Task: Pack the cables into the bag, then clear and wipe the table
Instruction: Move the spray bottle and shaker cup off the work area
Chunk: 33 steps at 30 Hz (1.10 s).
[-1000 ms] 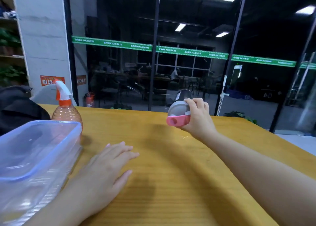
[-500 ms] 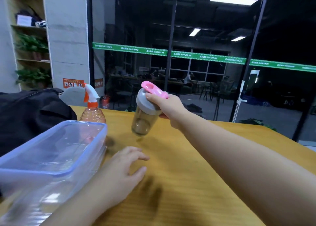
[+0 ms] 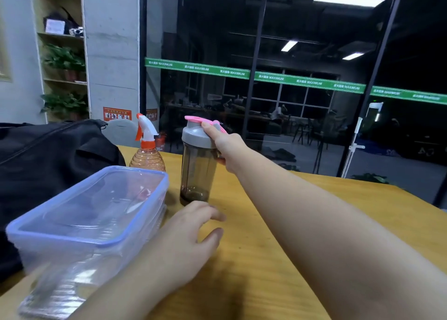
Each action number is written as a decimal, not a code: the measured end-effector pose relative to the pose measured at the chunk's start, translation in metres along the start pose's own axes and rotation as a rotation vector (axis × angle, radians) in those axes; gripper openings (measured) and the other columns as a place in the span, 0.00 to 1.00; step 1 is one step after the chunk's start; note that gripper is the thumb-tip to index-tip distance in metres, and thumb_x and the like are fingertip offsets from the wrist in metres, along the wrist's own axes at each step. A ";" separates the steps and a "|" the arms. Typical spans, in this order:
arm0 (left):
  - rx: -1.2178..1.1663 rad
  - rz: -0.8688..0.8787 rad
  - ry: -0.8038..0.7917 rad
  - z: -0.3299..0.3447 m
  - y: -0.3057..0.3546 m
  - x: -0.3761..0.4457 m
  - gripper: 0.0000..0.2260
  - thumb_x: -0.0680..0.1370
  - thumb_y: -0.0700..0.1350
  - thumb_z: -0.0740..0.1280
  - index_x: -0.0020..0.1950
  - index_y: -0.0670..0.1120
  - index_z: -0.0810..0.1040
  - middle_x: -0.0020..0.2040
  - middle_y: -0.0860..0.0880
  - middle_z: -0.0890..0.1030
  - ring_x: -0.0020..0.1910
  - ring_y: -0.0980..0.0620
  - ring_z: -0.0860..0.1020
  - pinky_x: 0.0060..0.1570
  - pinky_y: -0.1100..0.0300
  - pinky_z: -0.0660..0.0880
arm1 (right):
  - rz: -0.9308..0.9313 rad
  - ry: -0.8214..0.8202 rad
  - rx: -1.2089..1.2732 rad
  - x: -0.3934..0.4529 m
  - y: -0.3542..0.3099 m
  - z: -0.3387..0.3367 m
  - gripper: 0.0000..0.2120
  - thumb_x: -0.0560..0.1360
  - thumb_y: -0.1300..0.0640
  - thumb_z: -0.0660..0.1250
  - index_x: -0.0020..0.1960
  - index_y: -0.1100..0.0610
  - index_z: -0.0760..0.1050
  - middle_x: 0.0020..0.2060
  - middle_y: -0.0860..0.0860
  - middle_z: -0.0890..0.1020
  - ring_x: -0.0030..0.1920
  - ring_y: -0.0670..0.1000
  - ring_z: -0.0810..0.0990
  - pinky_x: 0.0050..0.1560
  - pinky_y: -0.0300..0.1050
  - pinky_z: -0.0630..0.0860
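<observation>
A smoky shaker bottle with a grey lid and pink cap stands upright on the wooden table, just right of the spray bottle. My right hand grips it at the lid and upper side. My left hand rests flat on the table in front of the bottle, fingers apart, holding nothing. The black bag lies at the left edge of the table. No cables are in sight.
A clear lidded plastic box sits between the bag and my left hand. An orange spray bottle with a white trigger stands behind it. A glass wall runs behind the table's far edge; shelves with plants stand at the far left.
My right hand carried the shaker bottle from the middle of the table leftward, turned it upright and set it down beside the spray bottle. My left hand stayed on the table.
</observation>
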<state>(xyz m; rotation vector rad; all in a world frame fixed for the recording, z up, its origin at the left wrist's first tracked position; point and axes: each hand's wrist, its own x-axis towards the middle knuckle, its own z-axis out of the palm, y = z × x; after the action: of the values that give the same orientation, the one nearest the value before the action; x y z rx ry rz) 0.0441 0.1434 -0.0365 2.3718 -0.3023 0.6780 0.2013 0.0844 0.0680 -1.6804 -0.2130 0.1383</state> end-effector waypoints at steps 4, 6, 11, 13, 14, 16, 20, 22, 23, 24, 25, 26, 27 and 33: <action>-0.006 -0.011 0.031 -0.003 0.001 0.000 0.09 0.77 0.48 0.63 0.55 0.61 0.74 0.55 0.68 0.70 0.58 0.71 0.67 0.54 0.78 0.62 | 0.069 -0.061 0.020 -0.003 0.004 0.015 0.31 0.71 0.36 0.65 0.66 0.55 0.68 0.55 0.53 0.77 0.52 0.52 0.76 0.57 0.48 0.75; -0.002 -0.029 0.051 -0.004 0.002 0.000 0.11 0.77 0.49 0.62 0.59 0.60 0.72 0.56 0.68 0.70 0.58 0.70 0.68 0.54 0.77 0.64 | 0.094 -0.095 0.008 -0.006 0.003 0.021 0.30 0.73 0.35 0.62 0.67 0.54 0.67 0.58 0.53 0.76 0.58 0.53 0.75 0.64 0.52 0.71; 0.007 -0.049 0.099 -0.004 0.002 0.000 0.14 0.77 0.48 0.63 0.63 0.59 0.71 0.59 0.67 0.70 0.59 0.68 0.67 0.53 0.76 0.63 | 0.127 -0.161 0.026 -0.012 0.005 0.025 0.24 0.75 0.34 0.57 0.58 0.53 0.68 0.46 0.51 0.75 0.48 0.51 0.75 0.59 0.48 0.73; 0.000 -0.054 0.099 -0.004 0.002 0.001 0.15 0.77 0.47 0.63 0.63 0.59 0.71 0.59 0.67 0.70 0.59 0.67 0.67 0.53 0.77 0.63 | 0.130 -0.170 0.051 -0.015 0.007 0.027 0.24 0.76 0.35 0.57 0.58 0.53 0.68 0.42 0.51 0.74 0.44 0.50 0.74 0.57 0.49 0.75; -0.003 -0.056 0.099 -0.005 0.002 0.001 0.15 0.77 0.47 0.63 0.63 0.59 0.71 0.59 0.66 0.70 0.60 0.66 0.68 0.54 0.75 0.63 | 0.128 -0.170 0.063 -0.016 0.008 0.027 0.24 0.76 0.35 0.57 0.59 0.54 0.68 0.42 0.51 0.74 0.44 0.51 0.74 0.58 0.49 0.75; -0.004 -0.057 0.098 -0.005 0.003 0.000 0.15 0.77 0.47 0.63 0.63 0.59 0.71 0.59 0.66 0.70 0.60 0.65 0.68 0.57 0.70 0.64 | 0.118 -0.158 0.076 -0.017 0.010 0.027 0.24 0.76 0.35 0.58 0.59 0.54 0.66 0.41 0.51 0.72 0.47 0.52 0.73 0.61 0.51 0.74; -0.019 -0.063 0.091 -0.005 0.003 -0.001 0.14 0.77 0.47 0.64 0.62 0.58 0.72 0.59 0.65 0.71 0.60 0.66 0.69 0.59 0.69 0.64 | 0.057 -0.170 0.125 -0.020 0.016 0.021 0.22 0.76 0.36 0.58 0.60 0.51 0.67 0.50 0.50 0.73 0.55 0.53 0.72 0.62 0.50 0.73; -0.028 -0.077 0.088 -0.006 0.003 -0.001 0.14 0.77 0.47 0.64 0.61 0.59 0.73 0.59 0.65 0.72 0.58 0.65 0.69 0.58 0.68 0.65 | 0.033 -0.159 0.126 -0.023 0.020 0.014 0.24 0.76 0.37 0.59 0.65 0.51 0.68 0.58 0.50 0.72 0.56 0.53 0.71 0.59 0.48 0.73; -0.032 -0.081 0.086 -0.005 0.002 -0.001 0.14 0.77 0.47 0.64 0.61 0.58 0.73 0.58 0.64 0.72 0.58 0.65 0.70 0.57 0.69 0.65 | 0.037 -0.147 0.122 -0.024 0.022 0.009 0.26 0.76 0.37 0.60 0.68 0.51 0.67 0.62 0.50 0.71 0.57 0.54 0.71 0.58 0.48 0.73; -0.039 -0.081 0.082 -0.005 0.001 0.000 0.13 0.77 0.46 0.64 0.61 0.57 0.74 0.57 0.63 0.73 0.57 0.65 0.70 0.55 0.72 0.65 | 0.047 -0.137 0.121 -0.026 0.025 0.003 0.28 0.76 0.37 0.60 0.69 0.53 0.67 0.64 0.51 0.70 0.58 0.56 0.71 0.58 0.48 0.73; -0.047 -0.081 0.077 -0.005 0.000 0.000 0.13 0.77 0.47 0.64 0.60 0.57 0.74 0.56 0.62 0.73 0.56 0.65 0.70 0.54 0.76 0.63 | 0.055 -0.132 0.119 -0.029 0.029 -0.003 0.29 0.76 0.38 0.61 0.70 0.54 0.66 0.65 0.52 0.70 0.59 0.56 0.72 0.58 0.48 0.73; -0.051 -0.078 0.071 -0.004 0.000 0.000 0.12 0.76 0.49 0.64 0.59 0.56 0.75 0.55 0.63 0.73 0.56 0.67 0.70 0.53 0.78 0.62 | 0.055 -0.131 0.116 -0.033 0.032 -0.009 0.29 0.76 0.39 0.60 0.70 0.55 0.66 0.65 0.53 0.71 0.59 0.55 0.73 0.58 0.48 0.74; -0.049 -0.075 0.066 -0.004 0.000 0.000 0.13 0.74 0.51 0.62 0.58 0.57 0.75 0.54 0.64 0.73 0.56 0.69 0.70 0.53 0.79 0.62 | 0.044 -0.127 0.100 -0.037 0.036 -0.015 0.28 0.77 0.40 0.60 0.70 0.56 0.66 0.65 0.53 0.72 0.59 0.55 0.74 0.59 0.48 0.75; 0.020 -0.057 -0.007 -0.005 0.010 -0.001 0.09 0.73 0.52 0.62 0.53 0.59 0.73 0.55 0.59 0.75 0.55 0.63 0.72 0.59 0.66 0.66 | -0.121 -0.072 -0.135 -0.081 0.057 -0.052 0.14 0.80 0.44 0.57 0.55 0.54 0.71 0.55 0.51 0.78 0.53 0.51 0.78 0.55 0.49 0.76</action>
<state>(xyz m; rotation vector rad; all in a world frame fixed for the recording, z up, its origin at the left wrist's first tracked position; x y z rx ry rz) 0.0375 0.1391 -0.0289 2.3928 -0.2310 0.6495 0.1369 0.0100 0.0155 -1.7935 -0.3843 0.0955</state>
